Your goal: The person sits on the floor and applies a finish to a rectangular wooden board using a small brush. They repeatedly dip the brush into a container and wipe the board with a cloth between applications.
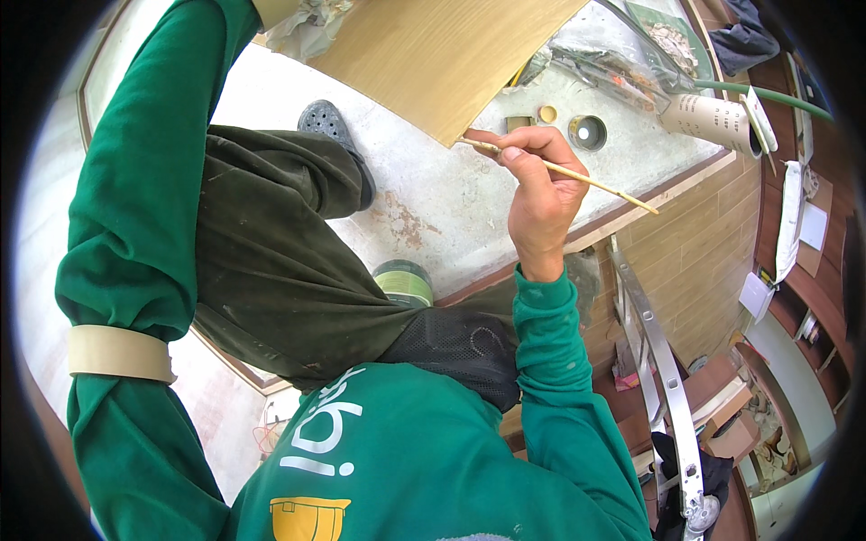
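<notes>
My right hand (542, 185) is closed in a pinch around a thin artist's paintbrush (603, 187). One end of the brush meets the near corner of a light wood-grain board (433, 50); the other end points down to the right. My left arm (135, 216), in a green sleeve with a beige roll of tape (120, 354) around it, reaches to the upper edge. The left hand lies beyond the picture. Near its cuff sits a crumpled, whitish translucent piece (307, 29), perhaps plastic or cloth.
An open tin (587, 132) and a small round lid (547, 114) stand on the pale floor beyond my right hand. Plastic bags (613, 72) lie farther back. A green-banded bucket (403, 282) is by my legs. An aluminium ladder (663, 379) lies at right.
</notes>
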Demonstrator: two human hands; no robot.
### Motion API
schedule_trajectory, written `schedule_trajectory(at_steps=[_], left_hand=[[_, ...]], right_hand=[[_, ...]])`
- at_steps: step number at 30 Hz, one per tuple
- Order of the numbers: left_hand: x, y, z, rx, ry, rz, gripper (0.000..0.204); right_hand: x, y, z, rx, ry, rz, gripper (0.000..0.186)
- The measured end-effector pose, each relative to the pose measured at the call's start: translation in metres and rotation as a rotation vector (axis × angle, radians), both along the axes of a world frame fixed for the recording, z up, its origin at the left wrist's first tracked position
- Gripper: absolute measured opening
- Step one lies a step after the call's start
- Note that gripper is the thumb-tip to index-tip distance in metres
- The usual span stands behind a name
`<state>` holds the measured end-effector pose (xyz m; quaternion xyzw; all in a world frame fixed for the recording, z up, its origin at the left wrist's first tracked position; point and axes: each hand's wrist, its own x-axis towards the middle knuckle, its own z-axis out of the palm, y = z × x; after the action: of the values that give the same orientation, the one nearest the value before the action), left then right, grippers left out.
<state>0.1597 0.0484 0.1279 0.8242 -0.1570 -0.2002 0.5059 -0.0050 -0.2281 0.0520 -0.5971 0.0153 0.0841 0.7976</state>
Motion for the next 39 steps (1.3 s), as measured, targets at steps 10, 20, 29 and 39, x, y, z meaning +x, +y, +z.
schedule_trajectory(at_steps=[10,20,29,39], left_hand=[[-0.004,0.0,0.002,-0.019,-0.062,-0.053,0.029],[0.003,-0.012,0.017,0.1,0.087,-0.041,0.03],[-0.009,-0.002,-0.003,-0.088,-0.125,-0.005,0.023],[-0.003,-0.002,-0.002,0.011,-0.192,-0.037,0.023]], right_hand=[[-0.003,0.001,0.004,-0.024,-0.039,0.03,0.008],[-0.005,0.005,0.004,-0.117,-0.067,0.015,0.008],[-0.001,0.001,0.001,-0.006,-0.024,0.004,0.007],[0.006,0.0,-0.001,-0.017,-0.059,-0.034,0.006]])
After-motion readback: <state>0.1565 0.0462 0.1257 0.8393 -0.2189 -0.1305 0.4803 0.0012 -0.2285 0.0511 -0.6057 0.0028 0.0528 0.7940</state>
